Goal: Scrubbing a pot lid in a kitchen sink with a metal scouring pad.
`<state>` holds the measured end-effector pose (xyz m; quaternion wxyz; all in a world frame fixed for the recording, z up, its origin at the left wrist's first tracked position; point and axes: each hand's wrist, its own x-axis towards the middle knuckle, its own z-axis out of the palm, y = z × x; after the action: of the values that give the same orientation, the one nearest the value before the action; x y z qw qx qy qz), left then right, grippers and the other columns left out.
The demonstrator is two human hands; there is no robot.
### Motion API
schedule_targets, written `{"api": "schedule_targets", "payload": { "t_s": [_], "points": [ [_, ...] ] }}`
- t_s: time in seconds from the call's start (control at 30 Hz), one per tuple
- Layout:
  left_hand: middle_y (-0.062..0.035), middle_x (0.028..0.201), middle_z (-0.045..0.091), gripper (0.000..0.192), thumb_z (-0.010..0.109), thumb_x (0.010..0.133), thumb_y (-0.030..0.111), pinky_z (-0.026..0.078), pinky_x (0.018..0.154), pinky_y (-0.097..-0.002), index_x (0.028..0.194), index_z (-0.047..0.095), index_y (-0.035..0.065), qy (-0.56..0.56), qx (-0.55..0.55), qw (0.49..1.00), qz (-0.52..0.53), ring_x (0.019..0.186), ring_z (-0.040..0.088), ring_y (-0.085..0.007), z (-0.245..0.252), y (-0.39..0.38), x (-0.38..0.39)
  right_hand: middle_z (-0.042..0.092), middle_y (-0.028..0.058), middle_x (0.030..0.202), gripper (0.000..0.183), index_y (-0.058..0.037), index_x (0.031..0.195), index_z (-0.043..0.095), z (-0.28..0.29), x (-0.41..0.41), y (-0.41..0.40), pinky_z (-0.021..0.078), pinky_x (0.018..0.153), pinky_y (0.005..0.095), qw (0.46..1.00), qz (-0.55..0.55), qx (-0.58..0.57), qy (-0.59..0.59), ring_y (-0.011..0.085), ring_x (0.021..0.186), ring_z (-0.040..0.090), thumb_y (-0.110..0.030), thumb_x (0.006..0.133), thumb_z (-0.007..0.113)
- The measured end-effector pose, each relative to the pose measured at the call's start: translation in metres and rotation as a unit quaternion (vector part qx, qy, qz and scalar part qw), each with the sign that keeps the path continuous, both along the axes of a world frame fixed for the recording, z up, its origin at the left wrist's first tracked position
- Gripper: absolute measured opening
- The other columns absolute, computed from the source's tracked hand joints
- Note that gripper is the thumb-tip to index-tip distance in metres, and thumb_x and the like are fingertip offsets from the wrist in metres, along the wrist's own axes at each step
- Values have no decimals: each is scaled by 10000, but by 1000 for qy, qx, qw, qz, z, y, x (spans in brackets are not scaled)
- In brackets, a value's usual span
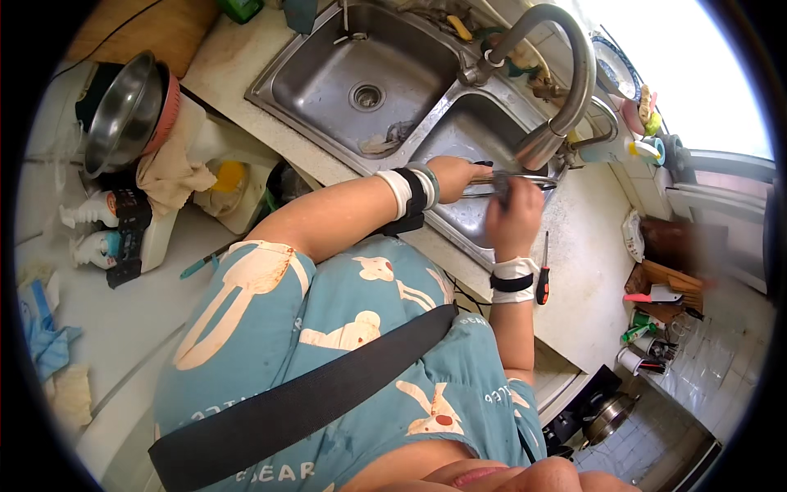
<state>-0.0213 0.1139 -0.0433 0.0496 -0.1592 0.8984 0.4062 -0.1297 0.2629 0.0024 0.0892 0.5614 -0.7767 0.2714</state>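
Over the front of the smaller right sink basin, my left hand grips one end of a thin shiny metal object. Its far end looks like a narrow loop, but its exact kind is unclear. My right hand, slightly blurred, presses a dark grey pad, perhaps steel wool, against the metal. The gooseneck faucet hangs with its spray head just beyond my right hand. A screwdriver with a black and red handle lies on the counter beside my right wrist.
A crumpled wet cloth lies in the larger left basin. Steel bowl and pink basin stand at left. A pink-handled cleaver rests by a wooden rack on the right, with a steel pot lower down.
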Motion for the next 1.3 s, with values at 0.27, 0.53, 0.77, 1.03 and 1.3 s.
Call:
{"api": "schedule_targets", "payload": {
  "t_s": [0.27,0.53,0.77,1.03,1.3],
  "points": [
    [-186,1002,680,680,558,802,-47,502,775,-463,1414,500,245,5,-2,1000,11,909,656,-384,8,6,4,601,204,1119,379,4,1126,597,5,-15,11,432,937,465,999,-41,-26,-4,392,1046,545,-69,757,640],
    [-158,1042,662,532,598,850,60,516,810,-448,1344,557,251,-6,-15,1000,17,978,658,-344,11,5,5,585,193,1153,384,-19,1132,612,-10,8,2,455,915,460,999,-2,-10,43,379,1046,548,-160,800,744],
    [-152,1049,669,547,621,833,63,522,802,-446,1346,552,239,-4,-12,1000,10,967,666,-339,11,8,3,585,190,1137,355,-14,1117,601,-10,20,2,450,927,471,996,62,14,66,382,1047,565,-173,826,729],
    [-158,1043,672,576,610,825,40,520,815,-438,1367,543,224,-37,-16,999,4,970,664,-334,19,7,2,561,231,1169,267,22,1138,586,-6,3,18,422,956,456,998,-31,-12,-55,396,1061,527,-122,913,581],
    [-166,1078,664,618,613,805,17,516,831,-440,1382,529,222,-7,-14,1000,12,998,656,-344,6,7,3,601,164,1210,313,-58,1261,526,1,-16,53,498,904,449,539,-92,-70,-835,280,1127,580,-166,985,426]
  ]
}}
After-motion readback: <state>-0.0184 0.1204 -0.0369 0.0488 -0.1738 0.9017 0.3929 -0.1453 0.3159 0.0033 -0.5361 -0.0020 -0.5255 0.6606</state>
